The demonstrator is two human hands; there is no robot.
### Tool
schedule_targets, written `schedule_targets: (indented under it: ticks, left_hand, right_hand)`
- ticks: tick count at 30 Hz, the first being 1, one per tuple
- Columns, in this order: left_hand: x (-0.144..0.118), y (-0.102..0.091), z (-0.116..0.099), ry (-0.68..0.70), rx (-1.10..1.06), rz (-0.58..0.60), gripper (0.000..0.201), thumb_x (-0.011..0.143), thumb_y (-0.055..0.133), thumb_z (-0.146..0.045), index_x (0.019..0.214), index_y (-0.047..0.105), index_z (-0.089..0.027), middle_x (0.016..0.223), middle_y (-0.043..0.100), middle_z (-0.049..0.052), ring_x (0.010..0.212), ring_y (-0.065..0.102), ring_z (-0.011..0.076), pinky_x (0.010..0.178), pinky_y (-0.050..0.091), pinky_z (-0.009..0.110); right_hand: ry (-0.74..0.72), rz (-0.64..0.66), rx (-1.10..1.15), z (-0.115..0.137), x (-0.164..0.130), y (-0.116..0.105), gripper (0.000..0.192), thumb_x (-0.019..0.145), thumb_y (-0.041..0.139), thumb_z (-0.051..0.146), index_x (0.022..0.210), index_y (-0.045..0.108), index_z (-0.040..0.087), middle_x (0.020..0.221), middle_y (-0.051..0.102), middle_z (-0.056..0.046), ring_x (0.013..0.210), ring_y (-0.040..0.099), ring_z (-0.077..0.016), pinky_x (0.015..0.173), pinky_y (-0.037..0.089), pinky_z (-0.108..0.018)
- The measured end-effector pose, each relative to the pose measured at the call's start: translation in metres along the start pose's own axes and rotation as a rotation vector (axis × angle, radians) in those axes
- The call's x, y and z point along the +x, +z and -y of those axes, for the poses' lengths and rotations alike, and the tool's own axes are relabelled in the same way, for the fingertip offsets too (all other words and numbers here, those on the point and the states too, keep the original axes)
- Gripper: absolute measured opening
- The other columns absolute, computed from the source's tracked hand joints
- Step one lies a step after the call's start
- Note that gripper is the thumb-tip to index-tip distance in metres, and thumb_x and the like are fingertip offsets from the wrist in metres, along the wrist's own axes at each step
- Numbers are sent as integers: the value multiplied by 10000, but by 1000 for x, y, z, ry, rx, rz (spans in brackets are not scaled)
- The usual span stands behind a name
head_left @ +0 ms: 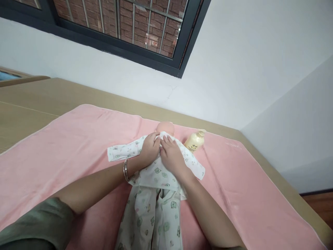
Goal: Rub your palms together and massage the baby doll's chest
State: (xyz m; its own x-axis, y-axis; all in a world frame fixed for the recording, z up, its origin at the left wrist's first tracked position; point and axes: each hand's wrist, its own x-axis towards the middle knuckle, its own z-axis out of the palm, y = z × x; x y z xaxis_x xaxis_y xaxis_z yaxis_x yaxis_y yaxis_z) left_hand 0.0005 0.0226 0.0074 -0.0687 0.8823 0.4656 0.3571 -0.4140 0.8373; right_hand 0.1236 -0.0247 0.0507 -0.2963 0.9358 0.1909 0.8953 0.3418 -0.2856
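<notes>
A small bald baby doll (165, 127) lies on its back on a pink terry towel (65, 146) spread over a tan wooden desk (39, 100), its head pointing toward the white wall (234, 69). It is dressed in a white cotton outfit printed with little green animals (156, 194), with both sleeves spread out to the sides and the trouser legs running down toward the person.

The person's left hand (150, 149), a silver bangle (126, 170) on its wrist, rests on the doll's chest with its fingers curled narrowly onto the fabric at the collar, just under the chin. The right hand (172, 155) lies right beside it, touching it, fingers laid fairly flat on the garment and their tips at the neckline; whether this grip pinches the cloth I cannot tell. An olive-green sleeve (36, 222) covers the upper left arm.

Just beside the doll's shoulder, on the towel, a pale yellow plastic pump bottle (194, 140) lies tilted. Above the wall sits a dark-framed window (125, 31) with bars and red brick behind it.
</notes>
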Motion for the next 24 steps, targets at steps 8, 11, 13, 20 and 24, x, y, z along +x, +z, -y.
schedule_targets:
  ticks: [8,11,13,20,24]
  left_hand:
    - [-3,4,-3,116,468,109,356,896,453,-207,1204,604,-115,1188,680,180,1145,607,331,1047,466,498]
    - [1,1,-5,113,596,185,300,912,479,-297,1105,622,-117,1107,688,184,1080,612,349,1011,469,508]
    - [5,-2,-4,111,614,236,279,918,468,-315,1052,627,-129,1079,694,172,1051,620,336,999,473,492]
    - [9,-8,-6,154,644,310,358,932,445,-331,1137,620,-95,1103,694,193,1062,624,340,986,466,478]
    - [-15,-2,-14,246,705,253,458,964,410,-328,1298,553,-49,1321,616,264,1269,546,385,1071,400,526]
  right_hand:
    - [277,-13,124,-49,21,-7,594,1023,369,442,1491,479,93,1576,448,-174,1506,350,-287,1227,273,-421]
    - [255,52,27,-40,17,-8,616,1039,326,416,1517,418,38,1599,397,-208,1518,320,-305,1238,232,-432]
    - [245,70,-52,-26,12,-10,589,1045,295,349,1501,422,-3,1573,419,-245,1499,351,-319,1230,237,-442]
    - [204,14,-48,-8,3,-16,478,999,308,188,1365,594,76,1443,581,-202,1387,509,-292,1125,395,-397]
    - [217,-22,120,-38,16,-15,426,1004,319,219,1224,682,186,1404,633,-104,1359,537,-229,1101,414,-344]
